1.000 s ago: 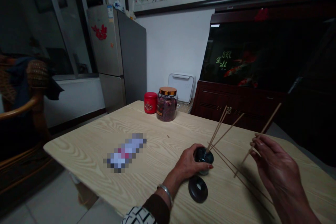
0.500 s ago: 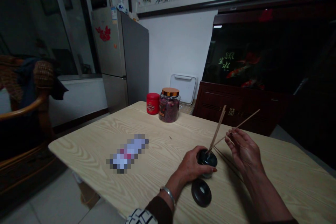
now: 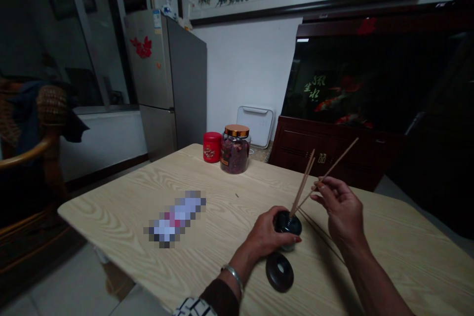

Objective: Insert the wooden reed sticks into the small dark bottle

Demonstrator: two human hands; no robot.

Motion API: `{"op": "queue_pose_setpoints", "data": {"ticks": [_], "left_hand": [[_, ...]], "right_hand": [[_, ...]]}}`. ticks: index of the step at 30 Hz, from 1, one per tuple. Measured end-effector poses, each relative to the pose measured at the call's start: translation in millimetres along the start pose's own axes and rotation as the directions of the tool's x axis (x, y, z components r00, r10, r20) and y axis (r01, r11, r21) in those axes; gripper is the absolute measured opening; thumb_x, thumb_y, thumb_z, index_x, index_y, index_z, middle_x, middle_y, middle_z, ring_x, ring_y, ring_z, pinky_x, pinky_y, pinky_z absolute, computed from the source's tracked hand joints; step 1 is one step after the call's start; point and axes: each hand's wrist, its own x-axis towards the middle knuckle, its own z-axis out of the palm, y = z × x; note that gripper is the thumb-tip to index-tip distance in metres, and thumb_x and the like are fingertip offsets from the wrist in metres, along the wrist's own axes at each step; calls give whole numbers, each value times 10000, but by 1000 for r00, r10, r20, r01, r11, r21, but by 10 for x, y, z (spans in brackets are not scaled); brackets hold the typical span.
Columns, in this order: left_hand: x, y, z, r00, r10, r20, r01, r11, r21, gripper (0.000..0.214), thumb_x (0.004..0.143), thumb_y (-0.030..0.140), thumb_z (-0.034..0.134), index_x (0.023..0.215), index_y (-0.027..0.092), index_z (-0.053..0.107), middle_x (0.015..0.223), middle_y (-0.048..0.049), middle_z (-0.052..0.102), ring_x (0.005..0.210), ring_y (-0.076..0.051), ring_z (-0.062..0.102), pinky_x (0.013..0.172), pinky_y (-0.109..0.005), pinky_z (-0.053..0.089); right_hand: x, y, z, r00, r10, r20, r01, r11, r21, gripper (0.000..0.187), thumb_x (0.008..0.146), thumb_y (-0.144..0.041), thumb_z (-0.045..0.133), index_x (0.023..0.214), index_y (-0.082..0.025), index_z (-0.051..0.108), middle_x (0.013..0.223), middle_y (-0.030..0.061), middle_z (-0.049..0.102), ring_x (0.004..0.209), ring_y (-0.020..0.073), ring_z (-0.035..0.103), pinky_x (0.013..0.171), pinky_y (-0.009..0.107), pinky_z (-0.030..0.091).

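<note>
My left hand (image 3: 267, 231) is wrapped round a small dark glass bottle (image 3: 289, 224) that stands on the table. Several thin reed sticks (image 3: 304, 181) rise out of the bottle's neck, leaning to the right. Between thumb and fingers, my right hand (image 3: 340, 202) pinches one thin reed stick (image 3: 338, 160); its lower end reaches the bottle's mouth, though whether it is inside I cannot tell. Just in front of the bottle lies a dark ring-shaped lid (image 3: 279, 272) with a hole in its middle. More thin sticks (image 3: 322, 231) lie on the table beneath my right hand.
On the wooden table (image 3: 129, 197) lies a pixelated flat object (image 3: 176, 219) at the left. A red canister (image 3: 212, 147) and a copper-lidded jar (image 3: 235, 150) of dark dried petals stand at the far edge. Behind are a fridge (image 3: 153, 79) and an aquarium cabinet (image 3: 307, 140).
The reed stick in my right hand has tilted more upright, and my right hand has turned with it. My left hand stays on the bottle. The whole view has shifted slightly.
</note>
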Motion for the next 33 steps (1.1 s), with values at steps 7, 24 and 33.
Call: {"op": "queue_pose_setpoints", "data": {"ticks": [7,24,33], "left_hand": [[9,-21,8,1000,29,1,-28,1000,-10,666,577,339,895,1175,177,648,1003,-46,693,942,-218,619,906,-326,477],[29,-69,27,1000,-10,15,10,999,-37,694,580,292,890,1203,151,618,1065,-83,687,994,-232,625,903,-327,486],[31,-89,28,1000,16,7,-16,1000,1,677,597,301,886,1204,156,622,1064,-81,687,999,-230,623,908,-322,477]], "right_hand": [[-222,114,-1,963,98,250,-31,965,-260,330,750,-454,748,919,-176,693,906,56,717,824,208,663,712,335,563],[-231,506,-1077,874,362,323,361,-41,-932,216,900,-231,433,870,-212,647,937,90,702,915,252,652,683,324,381],[-160,507,-1082,882,309,355,388,-50,-920,225,913,-209,424,807,-193,622,864,102,704,826,231,657,643,310,369]]}}
